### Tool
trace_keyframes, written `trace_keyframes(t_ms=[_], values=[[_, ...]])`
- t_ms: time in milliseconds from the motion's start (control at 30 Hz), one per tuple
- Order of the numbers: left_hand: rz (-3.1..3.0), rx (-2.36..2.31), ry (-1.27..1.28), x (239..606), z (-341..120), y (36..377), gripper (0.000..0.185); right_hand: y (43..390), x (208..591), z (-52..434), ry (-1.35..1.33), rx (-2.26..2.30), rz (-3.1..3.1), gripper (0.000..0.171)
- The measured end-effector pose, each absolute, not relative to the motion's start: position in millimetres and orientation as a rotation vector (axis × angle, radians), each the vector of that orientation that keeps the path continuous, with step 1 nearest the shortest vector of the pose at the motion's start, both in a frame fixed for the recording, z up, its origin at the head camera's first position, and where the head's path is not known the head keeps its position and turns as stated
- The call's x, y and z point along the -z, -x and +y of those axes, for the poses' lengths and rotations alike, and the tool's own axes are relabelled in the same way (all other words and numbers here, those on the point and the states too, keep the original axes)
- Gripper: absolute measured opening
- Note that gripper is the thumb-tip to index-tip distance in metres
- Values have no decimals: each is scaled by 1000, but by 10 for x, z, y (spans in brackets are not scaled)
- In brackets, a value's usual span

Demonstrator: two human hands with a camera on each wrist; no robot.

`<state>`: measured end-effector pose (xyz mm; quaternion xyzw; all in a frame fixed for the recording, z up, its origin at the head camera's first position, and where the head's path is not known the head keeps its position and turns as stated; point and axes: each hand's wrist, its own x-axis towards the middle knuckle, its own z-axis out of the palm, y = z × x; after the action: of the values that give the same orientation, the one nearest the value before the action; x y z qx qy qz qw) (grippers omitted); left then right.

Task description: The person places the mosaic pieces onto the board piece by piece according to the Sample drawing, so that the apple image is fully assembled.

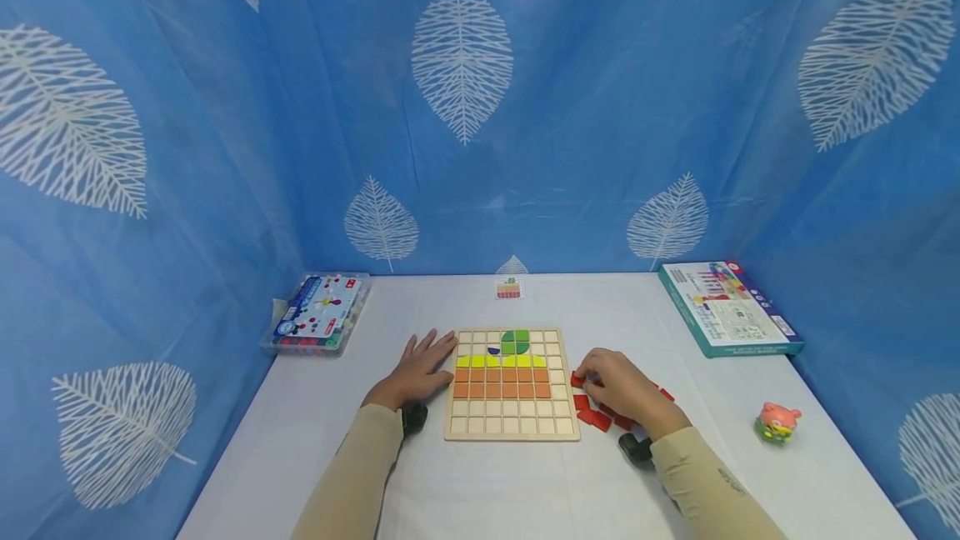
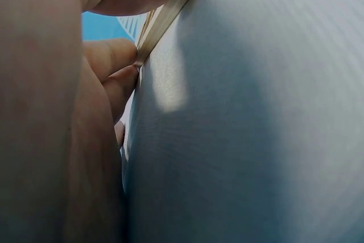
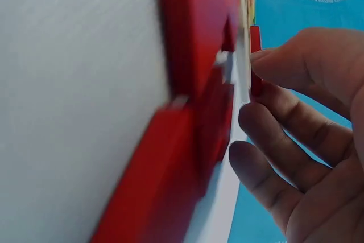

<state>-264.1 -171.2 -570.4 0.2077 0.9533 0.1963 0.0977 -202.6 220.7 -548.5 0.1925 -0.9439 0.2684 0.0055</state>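
A wooden grid board (image 1: 512, 425) lies on the white table, with rows of orange tiles (image 1: 502, 382), yellow pieces (image 1: 510, 361), a green rounded shape (image 1: 515, 342) and a small purple piece (image 1: 493, 350) set in its cells. Against the board's left edge rests my left hand (image 1: 415, 372), fingers spread and fairly straight. Thumb and forefinger of my right hand (image 1: 624, 386) pinch a red tile (image 3: 256, 37) just off the board's right edge. Several loose red tiles (image 1: 598, 420) lie under and around that hand, some partly hidden by it.
A small picture card (image 1: 509, 287) lies behind the board. At the back left sits a clear plastic case (image 1: 318, 312); a green-edged box (image 1: 727, 307) lies at the back right. A pink toy figure (image 1: 777, 422) stands on the right. Blue curtains surround the table.
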Motion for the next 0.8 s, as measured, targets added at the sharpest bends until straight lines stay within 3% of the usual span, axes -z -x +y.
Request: trace_keyframes(t_ms=[233, 800], values=[[2832, -572, -590, 5702, -1705, 2643, 74, 2000, 5395, 1870, -763, -883, -2879, 15], [2829, -564, -649, 5735, -1726, 2669, 74, 1955, 5395, 542, -1131, -892, -2817, 15]])
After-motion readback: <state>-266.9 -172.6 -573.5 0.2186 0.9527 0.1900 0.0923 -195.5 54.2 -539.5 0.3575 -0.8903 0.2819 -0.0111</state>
